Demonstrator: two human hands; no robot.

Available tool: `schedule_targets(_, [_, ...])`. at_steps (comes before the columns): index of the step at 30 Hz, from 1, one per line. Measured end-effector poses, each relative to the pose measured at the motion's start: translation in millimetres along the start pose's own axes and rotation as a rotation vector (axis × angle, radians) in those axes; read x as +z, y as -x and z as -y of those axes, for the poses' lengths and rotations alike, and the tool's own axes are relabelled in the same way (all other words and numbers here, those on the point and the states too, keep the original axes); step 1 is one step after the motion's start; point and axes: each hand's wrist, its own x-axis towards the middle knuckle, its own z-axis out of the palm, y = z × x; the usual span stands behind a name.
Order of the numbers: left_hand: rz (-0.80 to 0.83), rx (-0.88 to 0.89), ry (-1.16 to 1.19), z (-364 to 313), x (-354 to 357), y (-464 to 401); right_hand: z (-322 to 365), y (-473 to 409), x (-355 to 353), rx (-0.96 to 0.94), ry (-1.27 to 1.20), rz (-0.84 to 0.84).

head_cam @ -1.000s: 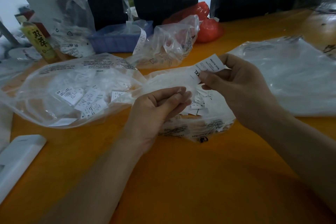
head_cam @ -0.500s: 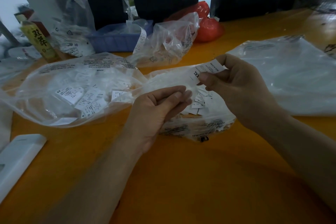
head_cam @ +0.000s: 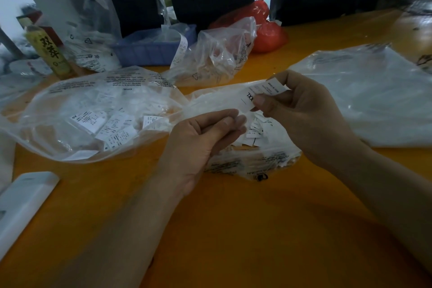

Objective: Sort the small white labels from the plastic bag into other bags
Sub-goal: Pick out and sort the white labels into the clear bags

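My right hand (head_cam: pixel 301 110) pinches a small white label marked XXL (head_cam: pixel 258 93) between thumb and fingers, above the table. My left hand (head_cam: pixel 203 138) is just left of it, fingers curled against the thumb, and I cannot tell if it holds the thin plastic. Under both hands lies a clear plastic bag (head_cam: pixel 254 156) with several white labels inside. A larger clear bag (head_cam: pixel 93 114) with several labels lies to the left on the orange table (head_cam: pixel 233 229).
A crumpled clear bag (head_cam: pixel 217 54), a blue tray (head_cam: pixel 154 47) and a red bag (head_cam: pixel 266 28) stand at the back. A flat clear bag (head_cam: pixel 364 96) lies at right. A yellow bottle (head_cam: pixel 50 54) and a white device (head_cam: pixel 21 203) are at left.
My right hand has turned the XXL label slightly and lowered it a little toward my left hand. The left hand has barely moved.
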Motion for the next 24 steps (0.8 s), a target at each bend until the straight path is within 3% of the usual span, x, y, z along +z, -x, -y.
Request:
schedule_targets(12, [-0.031, 0.001, 0.038, -0.1, -1.9, -1.4, 0.1, 0.4, 1.0, 0.052, 0.074, 0.018])
schedule_targets(24, [-0.128, 0.104, -0.143, -0.7, -0.2, 0.1, 0.6, 1.5, 2.0, 0.051, 0.252, 0.037])
